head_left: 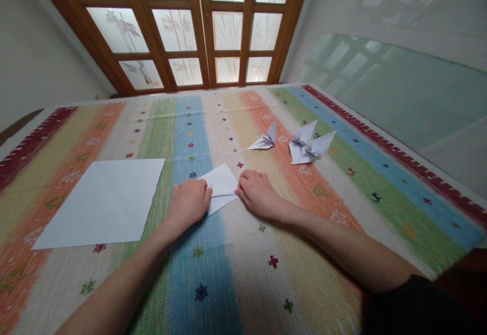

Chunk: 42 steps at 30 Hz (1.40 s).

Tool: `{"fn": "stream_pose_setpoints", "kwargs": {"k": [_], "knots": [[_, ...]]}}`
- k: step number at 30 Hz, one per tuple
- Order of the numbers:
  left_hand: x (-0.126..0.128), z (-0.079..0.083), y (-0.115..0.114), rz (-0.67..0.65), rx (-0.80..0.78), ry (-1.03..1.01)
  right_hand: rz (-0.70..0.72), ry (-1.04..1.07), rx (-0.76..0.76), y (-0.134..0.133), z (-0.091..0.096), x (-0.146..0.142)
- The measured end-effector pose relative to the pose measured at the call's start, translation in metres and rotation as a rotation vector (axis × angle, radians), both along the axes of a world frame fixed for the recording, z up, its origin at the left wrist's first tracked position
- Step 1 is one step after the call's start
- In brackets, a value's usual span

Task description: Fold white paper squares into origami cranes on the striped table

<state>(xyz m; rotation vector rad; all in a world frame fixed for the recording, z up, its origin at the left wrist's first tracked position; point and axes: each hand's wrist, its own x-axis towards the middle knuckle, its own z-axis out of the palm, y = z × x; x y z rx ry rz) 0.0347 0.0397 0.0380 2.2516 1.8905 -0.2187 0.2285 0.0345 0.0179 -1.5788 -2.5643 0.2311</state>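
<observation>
Between my hands a small folded sheet of white paper (223, 182) lies on the striped tablecloth, with a crease running across its lower part. My left hand (190, 200) is closed on its left corner, thumb pressed against the edge. On the opposite corner my right hand (256, 191) is closed too, fingers curled and pinching the paper. The fingertips of both hands partly hide the corners. To the left of my left hand lies a larger flat white sheet (104, 203) with one ragged right edge.
Beyond my right hand stand folded white paper figures: a single one (266, 139) and a cluster (309, 144) to its right. A striped tablecloth (236, 284) covers the table. Wooden doors with glass panes (201, 30) rise behind it, and a pale glass panel (399, 96) leans at the right wall.
</observation>
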Motion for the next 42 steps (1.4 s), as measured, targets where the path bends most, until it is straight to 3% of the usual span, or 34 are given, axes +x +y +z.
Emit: {"fn": "stream_pose_setpoints", "kwargs": {"k": [7, 14, 18, 21, 24, 30, 42], "knots": [[0.000, -0.006, -0.004, -0.010, 0.051, 0.002, -0.053, 0.017, -0.016, 0.000, 0.000, 0.005], [0.000, -0.008, -0.009, 0.000, 0.079, -0.024, -0.075, 0.359, 0.006, 0.007, -0.010, 0.022], [0.000, -0.008, -0.012, 0.007, 0.105, -0.049, -0.034, 0.506, 0.201, 0.004, -0.010, 0.026], [0.000, -0.009, -0.014, 0.010, 0.127, -0.060, 0.241, 0.394, 0.339, -0.004, -0.011, 0.021], [-0.001, -0.010, -0.014, 0.007, 0.150, -0.071, 0.429, 0.252, 0.328, -0.010, -0.017, 0.014], [0.001, -0.008, -0.014, 0.038, 0.162, -0.094, 0.426, 0.231, 0.312, -0.009, -0.027, 0.011], [0.001, -0.009, -0.015, 0.003, 0.192, -0.055, 0.408, 0.125, 0.332, -0.015, -0.022, 0.008]]}}
